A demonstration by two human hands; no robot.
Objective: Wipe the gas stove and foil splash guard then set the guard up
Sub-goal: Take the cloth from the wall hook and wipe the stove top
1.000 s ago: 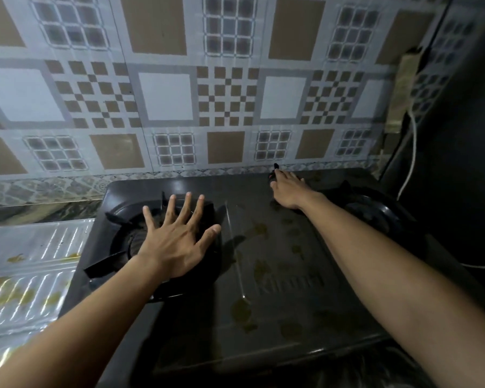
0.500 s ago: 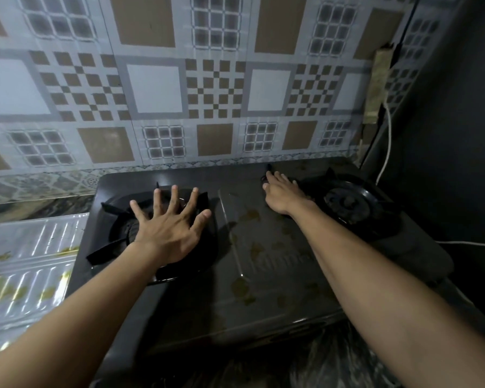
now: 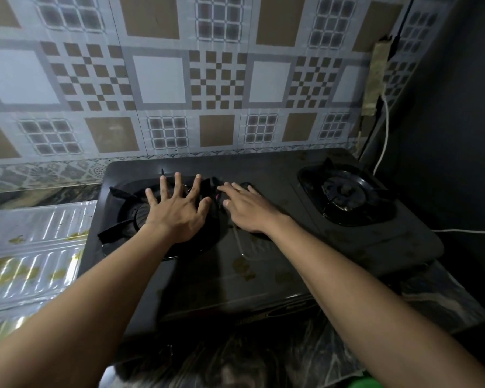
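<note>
- The left hand (image 3: pixel 179 212) is wide open, its fingers splayed and straight, palm down over the left burner (image 3: pixel 136 217); it holds nothing.
- The right hand (image 3: pixel 247 211) lies flat just beside it, fingers out straight on the stove's middle; what the small dark thing at its fingertips is cannot be told.
- The gas stove (image 3: pixel 263 281) sits on the counter, its long side running left to right along the tiled wall (image 3: pixel 163 79), with greasy spots on top.
- The right burner (image 3: pixel 345 191) sits in its sunken dish.
- The foil splash guard (image 3: pixel 34 247) lies flat left of the stove, yellow-stained.
</note>
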